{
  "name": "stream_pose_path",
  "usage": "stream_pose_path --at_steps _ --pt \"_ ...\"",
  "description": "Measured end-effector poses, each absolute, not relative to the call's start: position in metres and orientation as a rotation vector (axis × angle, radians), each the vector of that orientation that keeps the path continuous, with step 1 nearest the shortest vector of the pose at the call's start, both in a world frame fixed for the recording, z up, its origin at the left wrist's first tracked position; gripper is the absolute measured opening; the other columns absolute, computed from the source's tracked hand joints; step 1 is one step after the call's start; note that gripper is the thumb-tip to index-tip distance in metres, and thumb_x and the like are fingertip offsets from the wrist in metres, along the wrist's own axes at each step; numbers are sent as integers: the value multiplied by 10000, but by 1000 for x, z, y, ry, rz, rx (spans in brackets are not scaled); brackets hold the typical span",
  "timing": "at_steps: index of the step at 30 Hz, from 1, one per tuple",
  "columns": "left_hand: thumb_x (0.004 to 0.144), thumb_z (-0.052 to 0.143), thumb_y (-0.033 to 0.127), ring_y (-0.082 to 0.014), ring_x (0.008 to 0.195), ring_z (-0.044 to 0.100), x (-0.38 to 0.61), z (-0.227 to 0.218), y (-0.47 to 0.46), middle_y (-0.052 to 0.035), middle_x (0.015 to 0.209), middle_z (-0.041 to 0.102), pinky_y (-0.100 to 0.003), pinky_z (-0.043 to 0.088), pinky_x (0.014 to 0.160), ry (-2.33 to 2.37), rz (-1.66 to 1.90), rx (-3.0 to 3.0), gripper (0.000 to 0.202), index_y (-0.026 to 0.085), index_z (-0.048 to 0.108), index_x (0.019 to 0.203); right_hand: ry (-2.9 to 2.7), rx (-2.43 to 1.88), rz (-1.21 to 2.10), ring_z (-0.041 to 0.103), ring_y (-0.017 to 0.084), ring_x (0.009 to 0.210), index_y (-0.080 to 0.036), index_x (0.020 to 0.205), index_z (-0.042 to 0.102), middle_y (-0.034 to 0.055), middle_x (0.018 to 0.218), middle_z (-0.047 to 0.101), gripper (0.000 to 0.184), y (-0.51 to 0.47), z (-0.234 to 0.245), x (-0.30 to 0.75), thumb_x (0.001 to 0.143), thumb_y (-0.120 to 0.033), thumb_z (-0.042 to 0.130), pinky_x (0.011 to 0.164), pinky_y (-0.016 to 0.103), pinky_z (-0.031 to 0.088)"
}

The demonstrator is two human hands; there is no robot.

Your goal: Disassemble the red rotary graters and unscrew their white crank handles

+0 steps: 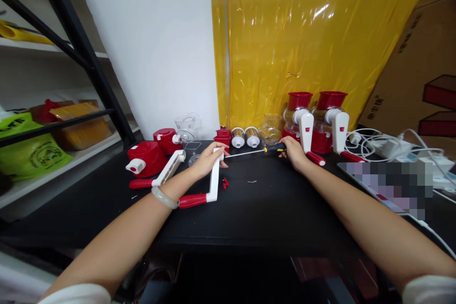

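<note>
My left hand [209, 158] is closed round the upper end of a white crank handle [214, 178], whose red grip [193, 200] points left over the black table. In my right hand [292, 153] is a screwdriver [273, 148] with a black and yellow handle. Its long shaft reaches left, and the tip meets the crank handle's upper end or lies just beside it; the exact contact is too small to tell. Below my left hand lie small red pieces [225, 183]. A thin metal pin or screw [251, 181] rests to their right. A second crank handle [168, 169] lies to the left.
Red bases [146, 159] and clear plastic parts [188, 126] stand at the left. Two grater drums [238, 137] and red hoppers [223, 138] sit at the back. Two assembled rotary graters [299, 121], white cables [372, 145] and a tablet [388, 187] are at the right.
</note>
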State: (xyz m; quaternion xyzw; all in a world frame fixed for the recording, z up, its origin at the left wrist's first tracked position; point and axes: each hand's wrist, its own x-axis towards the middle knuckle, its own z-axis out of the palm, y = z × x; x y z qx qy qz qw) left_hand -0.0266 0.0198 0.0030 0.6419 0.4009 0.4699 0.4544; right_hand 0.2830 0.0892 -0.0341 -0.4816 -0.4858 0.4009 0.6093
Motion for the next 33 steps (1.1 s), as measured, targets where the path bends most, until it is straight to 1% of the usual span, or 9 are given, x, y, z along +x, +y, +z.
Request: stream_pose_path --at_steps 3,5,9,14,17,19,23,28,33 --pt "887 581 385 -92 557 641 -27 3 19 -16 873 642 -262 568 602 984 1164 1591 269 152 542 1017 -1054 -1023 1008 478 109 423 -233 708 531 -51 539 524 96 88 -31 281 645 -301 556 410 243 424" --pt "887 582 385 -91 562 642 -27 3 19 -19 879 646 -257 567 605 975 1161 1595 272 151 541 1017 -1025 -949 1069 475 107 450 -233 708 528 -52 553 521 108 87 -31 281 617 -287 543 456 256 461" --pt "873 602 401 -92 555 641 -27 3 20 -15 865 651 -254 567 593 972 1163 1575 294 151 539 1014 -1026 -915 1121 482 111 473 -229 717 517 -45 576 527 129 88 -33 282 596 -273 530 480 262 469" --pt "863 617 406 -93 550 636 -26 3 19 -13 856 660 -266 569 596 958 1180 1577 300 154 538 1004 -1077 -1021 1032 500 127 467 -237 770 514 -43 576 532 141 94 -40 285 693 -345 561 487 286 484" --pt "855 624 418 -95 550 636 -27 4 19 -12 853 657 -270 569 599 956 1179 1577 315 152 539 1000 -1172 -1076 950 459 129 409 -245 772 520 -54 486 480 203 96 -43 286 784 -446 539 477 301 479" --pt "855 622 423 -97 548 636 -27 3 19 -14 854 655 -273 568 599 957 1176 1586 323 149 542 1005 -1210 -1115 888 421 125 371 -245 761 526 -60 446 444 244 96 -43 286 813 -484 520 446 299 457" --pt "864 612 420 -100 561 641 -28 2 21 -23 875 662 -282 569 613 959 1169 1593 316 151 542 1014 -1147 -1131 875 420 105 384 -235 744 539 -56 505 484 171 96 -42 284 742 -397 594 411 269 423" --pt "866 613 404 -96 548 638 -27 3 20 -9 849 650 -273 568 599 964 1172 1572 293 155 542 1003 -1050 -973 995 458 92 479 -228 738 537 -49 620 523 154 92 -38 280 649 -326 615 467 251 447" --pt "874 610 395 -97 558 643 -27 3 19 -16 859 656 -271 569 603 953 1173 1585 280 154 545 1001 -1026 -869 1104 450 92 485 -224 709 516 -51 616 526 142 91 -38 280 617 -282 608 512 273 463"
